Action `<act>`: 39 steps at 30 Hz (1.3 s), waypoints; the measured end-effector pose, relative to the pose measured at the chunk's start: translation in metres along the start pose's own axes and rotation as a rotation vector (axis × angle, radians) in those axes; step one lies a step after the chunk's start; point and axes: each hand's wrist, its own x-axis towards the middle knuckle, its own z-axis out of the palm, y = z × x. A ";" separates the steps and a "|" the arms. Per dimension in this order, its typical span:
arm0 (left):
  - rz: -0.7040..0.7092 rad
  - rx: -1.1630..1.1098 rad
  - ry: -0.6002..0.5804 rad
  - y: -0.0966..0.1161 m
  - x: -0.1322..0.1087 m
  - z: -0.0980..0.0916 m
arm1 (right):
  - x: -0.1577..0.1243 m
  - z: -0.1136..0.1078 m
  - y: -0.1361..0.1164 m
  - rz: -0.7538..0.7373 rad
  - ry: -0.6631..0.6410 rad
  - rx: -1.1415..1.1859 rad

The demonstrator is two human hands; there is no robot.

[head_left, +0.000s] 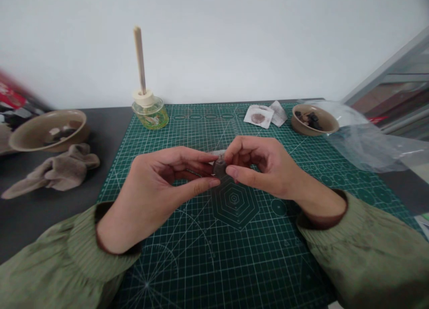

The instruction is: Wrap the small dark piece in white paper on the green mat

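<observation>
Between my two hands, above the green cutting mat point(244, 264), is a small dark grey rounded piece point(220, 167); its exact kind does not show. My left hand point(167, 179) pinches it from the left, thumb below and fingertips above. From the right, my right hand point(259, 166) grips its edge between thumb and bent fingers. A pale bit shows just behind the piece, partly covered by the fingertips.
At the left are a tan bowl point(20, 137) with several pieces and a crumpled brown cloth point(67, 170). A reed diffuser bottle point(150, 114) stands behind. White pouches point(264, 110), one brown-stained, a smaller bowl point(298, 128) with dark pieces and a clear plastic bag point(362, 139) lie right.
</observation>
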 end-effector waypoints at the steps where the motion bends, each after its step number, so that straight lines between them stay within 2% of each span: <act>1: 0.003 0.000 0.002 0.000 0.000 0.000 | 0.000 0.000 0.000 -0.001 0.000 0.004; 39: -0.010 0.062 0.025 0.002 -0.002 0.000 | 0.000 0.000 -0.003 -0.004 -0.045 0.016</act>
